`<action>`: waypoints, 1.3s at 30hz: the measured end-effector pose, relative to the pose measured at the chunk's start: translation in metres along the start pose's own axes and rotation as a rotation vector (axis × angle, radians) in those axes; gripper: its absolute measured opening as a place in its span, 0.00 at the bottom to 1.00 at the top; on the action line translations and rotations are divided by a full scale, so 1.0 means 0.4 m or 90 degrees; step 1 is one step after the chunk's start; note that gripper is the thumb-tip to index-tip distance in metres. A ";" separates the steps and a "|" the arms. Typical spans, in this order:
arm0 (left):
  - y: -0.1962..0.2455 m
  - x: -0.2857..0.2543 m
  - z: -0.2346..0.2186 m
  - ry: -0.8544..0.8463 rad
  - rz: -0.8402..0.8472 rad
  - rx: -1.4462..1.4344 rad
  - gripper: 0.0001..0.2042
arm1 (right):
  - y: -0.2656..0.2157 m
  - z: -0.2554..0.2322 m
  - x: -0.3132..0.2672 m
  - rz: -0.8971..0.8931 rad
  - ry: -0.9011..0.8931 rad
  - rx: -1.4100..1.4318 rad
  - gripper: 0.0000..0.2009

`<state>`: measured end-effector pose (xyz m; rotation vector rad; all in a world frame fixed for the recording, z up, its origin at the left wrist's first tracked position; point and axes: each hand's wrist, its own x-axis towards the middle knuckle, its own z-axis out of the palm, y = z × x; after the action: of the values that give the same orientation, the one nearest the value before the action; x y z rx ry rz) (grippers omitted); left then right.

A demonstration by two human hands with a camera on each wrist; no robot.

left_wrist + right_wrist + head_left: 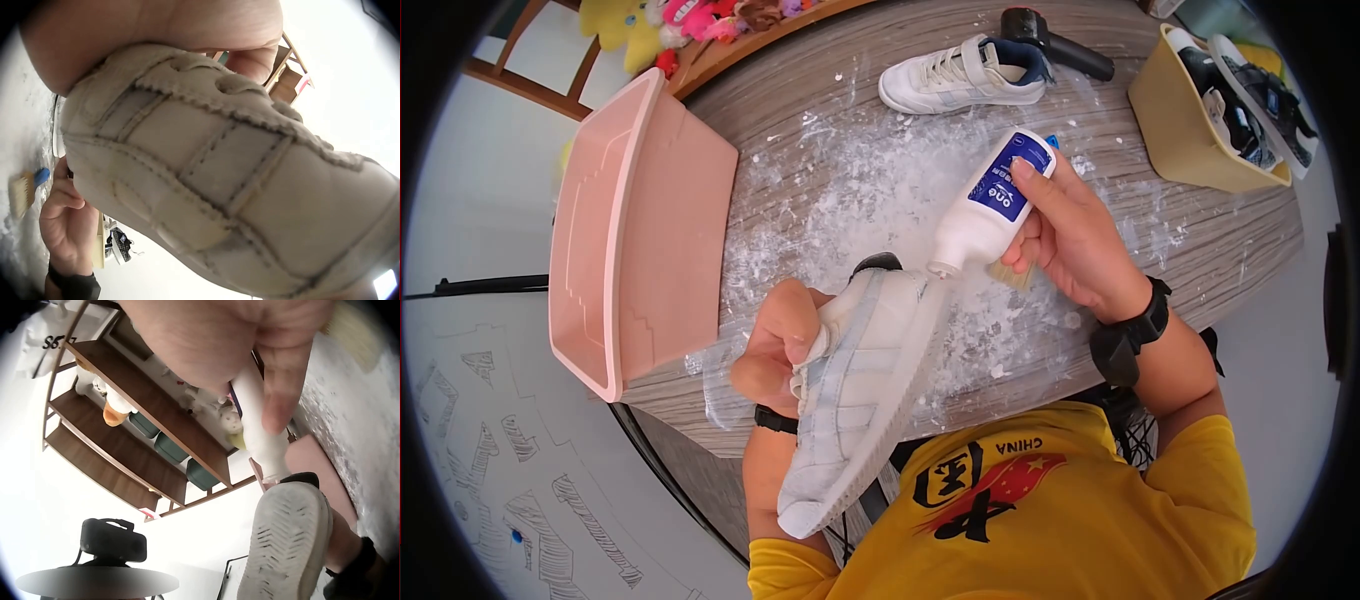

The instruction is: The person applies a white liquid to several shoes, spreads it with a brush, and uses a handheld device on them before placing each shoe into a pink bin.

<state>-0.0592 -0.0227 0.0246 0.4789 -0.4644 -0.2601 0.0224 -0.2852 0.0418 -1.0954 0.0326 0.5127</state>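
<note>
The grey wood table (1200,250) is dusted with white powder; my left hand (778,340) grips a pale, grubby sneaker (860,390) at the near edge, sole turned right; my right hand (1075,240) clasps a white bottle (990,205) tipped nozzle-down onto its heel, with a brush (1012,272) tucked beneath.

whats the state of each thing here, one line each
left hand: grips the white shoe, holding it off the table
white shoe: tilted on its side, upper looks wet or coated
right hand: holds the bottle and a brush together
bottle: tipped, nozzle down at the shoe
brush: tucked under the bottle, bristles out
second shoe: sole down on table
pink tub: tipped on its side
table: spattered with white residue
</note>
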 end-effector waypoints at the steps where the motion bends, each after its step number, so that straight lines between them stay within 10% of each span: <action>1: 0.000 0.000 0.000 0.000 -0.010 0.011 0.09 | -0.001 0.002 -0.002 -0.004 -0.004 -0.002 0.19; 14: -0.006 -0.011 0.056 0.274 -0.105 0.233 0.10 | -0.004 0.009 -0.013 -0.128 0.005 0.016 0.27; 39: -0.016 0.024 0.053 0.294 -0.090 0.346 0.16 | 0.004 -0.004 -0.051 -0.318 -0.148 -0.028 0.45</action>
<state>-0.0622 -0.0395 0.0415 1.0770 -0.0384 -0.1483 0.0040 -0.2939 0.0454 -1.0347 -0.4475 0.1871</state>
